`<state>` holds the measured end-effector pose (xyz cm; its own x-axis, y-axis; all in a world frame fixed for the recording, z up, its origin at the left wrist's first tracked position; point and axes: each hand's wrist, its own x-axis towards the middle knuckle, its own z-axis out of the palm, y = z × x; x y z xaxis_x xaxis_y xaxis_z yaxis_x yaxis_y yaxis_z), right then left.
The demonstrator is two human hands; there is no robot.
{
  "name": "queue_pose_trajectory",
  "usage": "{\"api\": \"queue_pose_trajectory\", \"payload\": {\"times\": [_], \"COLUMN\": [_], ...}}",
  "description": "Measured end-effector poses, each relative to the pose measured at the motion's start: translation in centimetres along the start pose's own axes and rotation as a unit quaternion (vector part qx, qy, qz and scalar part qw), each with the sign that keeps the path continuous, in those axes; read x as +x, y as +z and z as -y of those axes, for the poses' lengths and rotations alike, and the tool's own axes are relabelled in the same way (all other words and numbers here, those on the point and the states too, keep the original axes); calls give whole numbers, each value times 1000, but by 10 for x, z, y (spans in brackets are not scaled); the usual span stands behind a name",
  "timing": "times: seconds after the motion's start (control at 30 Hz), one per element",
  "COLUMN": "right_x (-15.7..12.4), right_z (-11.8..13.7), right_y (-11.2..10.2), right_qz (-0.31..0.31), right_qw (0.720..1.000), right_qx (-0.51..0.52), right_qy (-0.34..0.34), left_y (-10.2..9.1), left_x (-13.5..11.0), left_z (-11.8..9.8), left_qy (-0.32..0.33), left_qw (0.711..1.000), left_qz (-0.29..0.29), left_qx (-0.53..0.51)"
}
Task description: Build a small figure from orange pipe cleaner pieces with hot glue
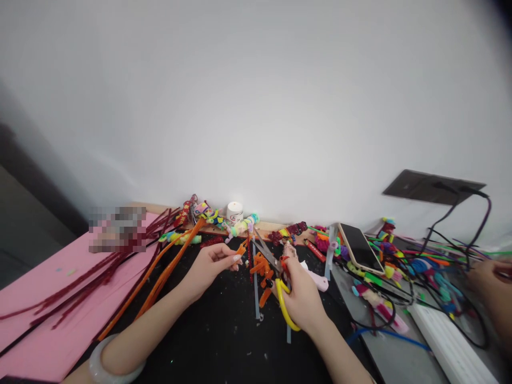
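My left hand point(216, 266) pinches a short orange piece of pipe cleaner point(241, 249) between thumb and fingers, above the black work surface point(208, 341). In my right hand point(298, 293) is a pair of scissors point(285, 301) with yellow handles. Their blades point(264, 250) are parted and point up and left, a little right of the orange piece. Under the blades lies a small heap of cut orange pipe cleaner pieces point(263, 268). Long orange pipe cleaners point(160, 282) stretch out to the left of my left hand.
Dark red pipe cleaners point(104, 264) lie across a pink board point(36, 314) at left. Toward the wall stand a white tub point(234, 212) and colourful fuzzy figures. On the right are a phone point(360, 248), cables, a white power strip point(448, 341) and another person's hand point(490, 277).
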<state>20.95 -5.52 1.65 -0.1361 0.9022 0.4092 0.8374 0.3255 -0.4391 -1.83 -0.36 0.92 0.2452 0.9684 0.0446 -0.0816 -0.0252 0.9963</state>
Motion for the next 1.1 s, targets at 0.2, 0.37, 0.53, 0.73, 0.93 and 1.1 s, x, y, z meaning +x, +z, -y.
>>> {"api": "queue_pose_trajectory", "payload": {"times": [0.2, 0.37, 0.53, 0.73, 0.93, 1.1], "right_x": [1, 1, 1, 1, 0, -1], "right_z": [4, 10, 12, 12, 12, 10], "right_y": [-1, -4, -3, -1, -1, 3], "right_qz": [46, 72, 86, 85, 93, 105], "right_qw": [997, 996, 995, 995, 994, 993], "right_qx": [-52, -54, -48, -28, -26, -26], "right_qy": [20, 23, 32, 39, 42, 44], "left_y": [4, 5, 5, 8, 8, 8], "left_x": [-2, -2, -3, -4, -5, -4], "left_z": [2, 3, 4, 1, 0, 2], "left_qy": [9, 26, 57, 73, 78, 79], "left_qw": [999, 996, 994, 991, 989, 989], "left_qz": [-51, -84, -83, -87, -86, -95], "left_qx": [-2, 12, 52, 73, 87, 80]}}
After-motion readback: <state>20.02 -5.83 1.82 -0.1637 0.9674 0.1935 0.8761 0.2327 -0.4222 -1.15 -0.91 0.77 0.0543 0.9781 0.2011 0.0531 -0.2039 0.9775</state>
